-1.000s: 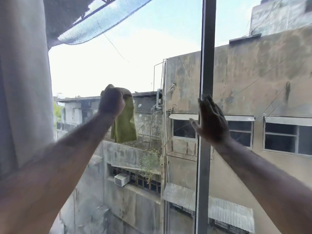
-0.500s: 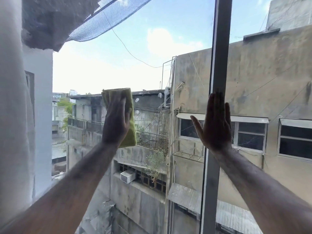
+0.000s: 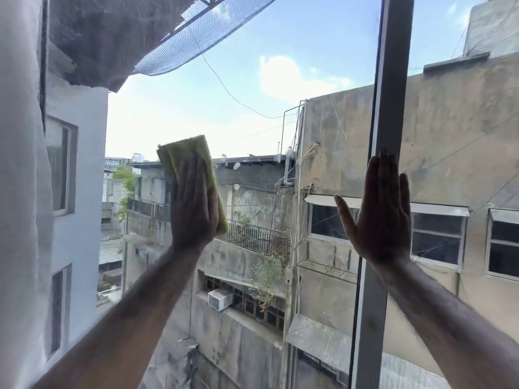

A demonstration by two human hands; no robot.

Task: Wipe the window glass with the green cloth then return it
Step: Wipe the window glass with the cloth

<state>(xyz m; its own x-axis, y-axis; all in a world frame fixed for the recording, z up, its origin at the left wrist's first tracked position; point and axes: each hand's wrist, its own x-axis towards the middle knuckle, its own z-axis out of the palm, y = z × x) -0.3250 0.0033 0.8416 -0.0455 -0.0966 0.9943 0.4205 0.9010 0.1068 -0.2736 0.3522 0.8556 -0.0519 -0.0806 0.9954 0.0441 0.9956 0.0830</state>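
Note:
A folded green cloth (image 3: 182,153) lies flat against the window glass (image 3: 266,122), left of centre. My left hand (image 3: 195,203) presses on it with the palm and straight fingers, covering its lower part. My right hand (image 3: 379,209) is spread flat with fingers apart, resting on the grey vertical window frame (image 3: 389,80) and the glass beside it. It holds nothing.
A white sheer curtain (image 3: 19,192) hangs along the left edge of the window. Beyond the glass are concrete buildings, a balcony railing, an air conditioner unit and a net canopy at the top.
My left hand went from gripping the hanging cloth in a fist to pressing it flat on the glass. The view has shifted left, showing more of the white building outside.

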